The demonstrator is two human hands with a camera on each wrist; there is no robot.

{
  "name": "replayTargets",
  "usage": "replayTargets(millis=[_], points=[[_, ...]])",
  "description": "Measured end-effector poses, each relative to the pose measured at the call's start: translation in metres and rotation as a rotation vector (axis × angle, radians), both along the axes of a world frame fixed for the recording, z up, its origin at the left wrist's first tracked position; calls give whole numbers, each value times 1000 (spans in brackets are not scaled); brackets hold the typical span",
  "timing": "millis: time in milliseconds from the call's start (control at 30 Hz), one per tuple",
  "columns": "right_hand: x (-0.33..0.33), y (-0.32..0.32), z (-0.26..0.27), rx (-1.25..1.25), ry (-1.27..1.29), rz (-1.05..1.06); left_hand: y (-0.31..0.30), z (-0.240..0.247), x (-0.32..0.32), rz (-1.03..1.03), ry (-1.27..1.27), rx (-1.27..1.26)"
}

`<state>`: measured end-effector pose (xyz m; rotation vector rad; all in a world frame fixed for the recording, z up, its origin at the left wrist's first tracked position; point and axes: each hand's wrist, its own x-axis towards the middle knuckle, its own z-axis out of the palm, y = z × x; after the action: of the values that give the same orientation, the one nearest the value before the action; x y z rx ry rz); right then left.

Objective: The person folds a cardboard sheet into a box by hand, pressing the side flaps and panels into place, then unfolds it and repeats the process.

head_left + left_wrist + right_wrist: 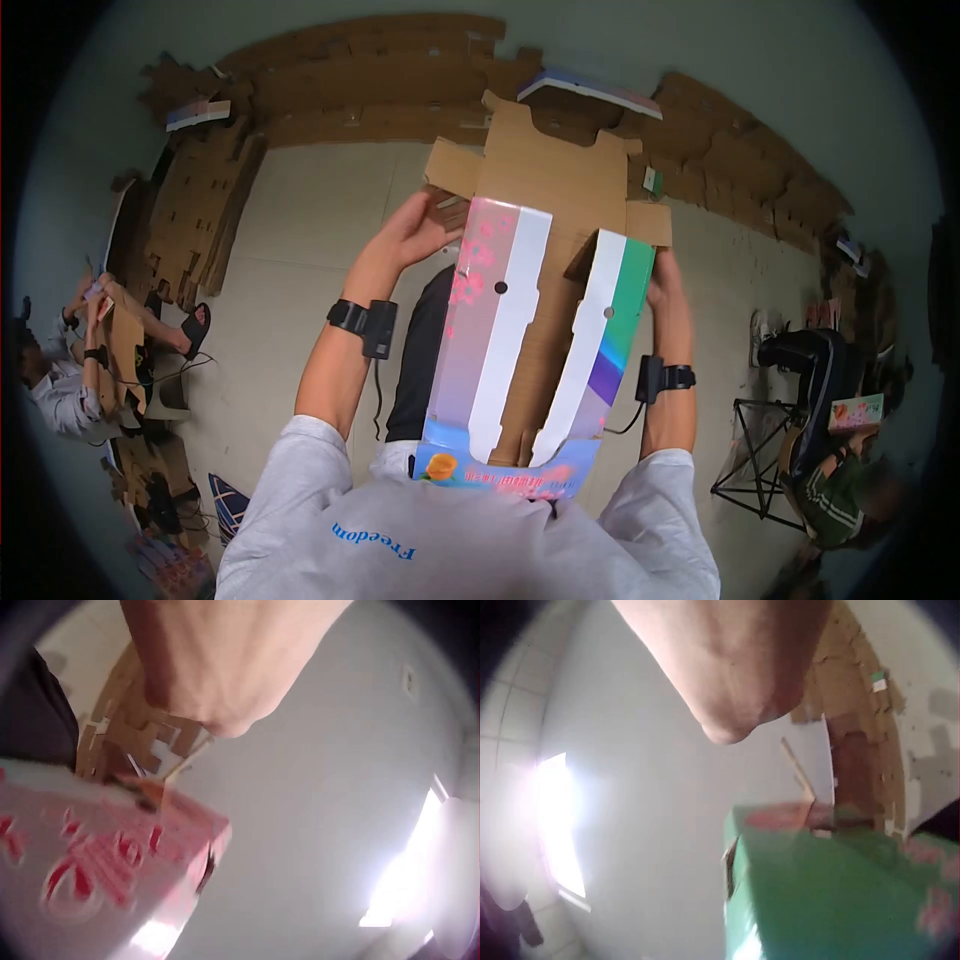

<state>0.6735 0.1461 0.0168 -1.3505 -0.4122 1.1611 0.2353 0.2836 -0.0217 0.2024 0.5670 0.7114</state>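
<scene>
A partly folded cardboard box (pixel 450 330) lies lengthwise before the torso in the head view, its printed sides and white inner flaps raised around a brown channel. Its brown end panel (pixel 550 165) extends flat at the far end, with small side tabs. My left hand (pixel 425 225) is at the box's upper left side, fingers loosely extended against it below the left tab. At the upper right side, my right hand (pixel 662 280) is beside the green face, its fingers mostly hidden. The wrist views show the pink side (pixel 82 862) and the green side (pixel 817 892) near each hand.
Stacked brown cardboard (pixel 370 90) lines the far wall and the left side (pixel 195 210). A seated person (pixel 65 385) handles cardboard at left; another (pixel 840 490) sits at right beside a black-framed stand (pixel 760 460). Pale floor (pixel 310 230) surrounds my legs.
</scene>
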Motion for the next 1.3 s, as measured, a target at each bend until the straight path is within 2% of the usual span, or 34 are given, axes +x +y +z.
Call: replayTargets(millis=[33,133,200,233,333,433,467,567,600,633,700,800,900,1000,1133,1233,1300], points=[[-5,9,-4,7,219,123,6,19,9,-66,-38,38],[-65,41,37,128,-196,96,16,60,29,-148,141,507],[-90,41,78,182,-255,238,11,86,37,-63,262,606],[-96,43,88,212,-285,312,11,89,36,-29,271,617],[-70,33,74,198,-118,231,6,84,26,42,197,567],[-66,22,83,365,214,256,-4,82,17,56,-93,240],[-69,19,90,308,73,329,-10,82,17,106,-65,258],[-85,2,124,118,-352,526,-18,94,3,-37,92,653],[-83,0,133,64,-136,474,-25,115,1,-91,112,487],[-94,-9,147,42,-187,459,-28,119,-3,-148,216,664],[-97,-14,149,56,-241,456,-47,135,1,-111,379,638],[-124,-18,146,75,-259,279,-61,141,9,-97,410,536],[-118,-12,105,183,-506,211,-76,134,25,112,529,677],[-124,-19,99,221,-464,167,-74,105,32,196,559,747],[-127,-23,75,320,-532,146,-79,85,31,245,743,967],[-133,-28,72,381,-801,129,-85,84,29,262,837,1011],[-149,-38,77,297,-1020,88,-94,90,33,271,953,1013]])
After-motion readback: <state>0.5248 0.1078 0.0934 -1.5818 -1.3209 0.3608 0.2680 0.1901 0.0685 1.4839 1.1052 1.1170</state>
